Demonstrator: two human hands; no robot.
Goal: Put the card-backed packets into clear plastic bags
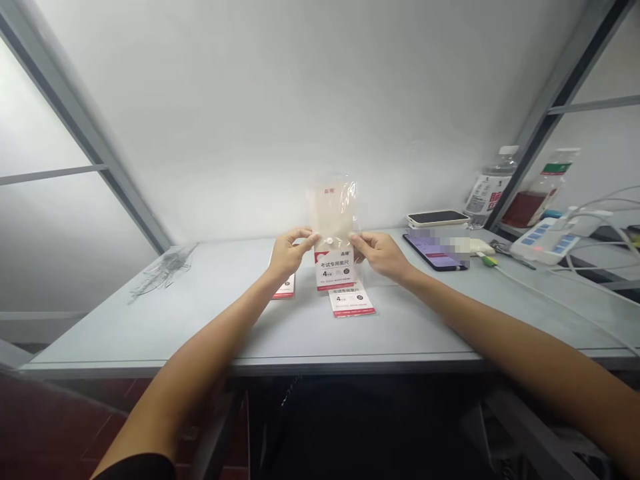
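Note:
Held upright above the desk is a clear plastic ruler-set packet [334, 227], with a glossy pale upper part, a small white snap button and a white-and-red printed lower part. My left hand [291, 250] pinches its left edge between thumb and fingers. On the opposite edge, my right hand [379, 252] pinches it at about the same height. Below and partly behind it lies another white-and-red packet [353, 305] on the desk. One more packet [285, 288] lies under my left hand, which hides most of it.
At the right of the desk [200, 333] are a phone with a lit screen [433, 252], a second phone [439, 218], a white power strip [545, 240] with cables, a clear bottle [493, 190] and a bottle of dark red liquid [537, 193]. Dark scribbles [165, 270] mark the left side.

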